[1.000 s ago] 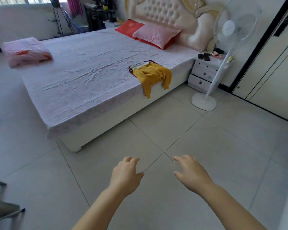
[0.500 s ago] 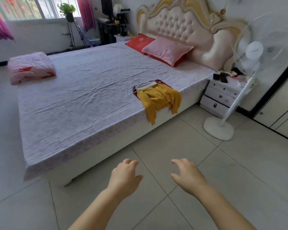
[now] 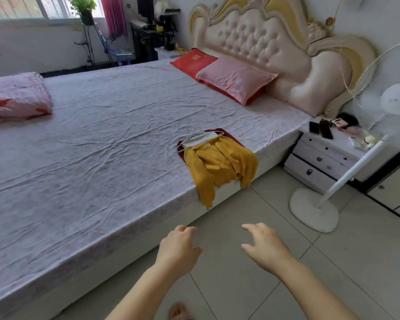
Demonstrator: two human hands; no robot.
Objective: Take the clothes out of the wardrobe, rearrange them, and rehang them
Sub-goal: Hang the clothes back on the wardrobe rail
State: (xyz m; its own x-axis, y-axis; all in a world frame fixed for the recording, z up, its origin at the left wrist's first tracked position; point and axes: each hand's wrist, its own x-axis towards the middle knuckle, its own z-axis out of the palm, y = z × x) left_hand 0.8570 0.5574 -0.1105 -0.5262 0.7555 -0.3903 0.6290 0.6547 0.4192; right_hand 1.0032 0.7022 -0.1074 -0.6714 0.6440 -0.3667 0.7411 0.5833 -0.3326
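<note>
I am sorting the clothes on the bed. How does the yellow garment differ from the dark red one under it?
The yellow garment lies on top and shows almost whole; the dark red garment lies beneath, with only its edges showing. Part of the yellow garment hangs over the bed edge; the dark red garment, as far as it shows, lies wholly on the sheet. Both lie near the bed's edge.

the view has swung up and closer to the bed (image 3: 102, 158); the yellow garment (image 3: 219, 165) on its near edge now sits nearer both empty hands.
</note>
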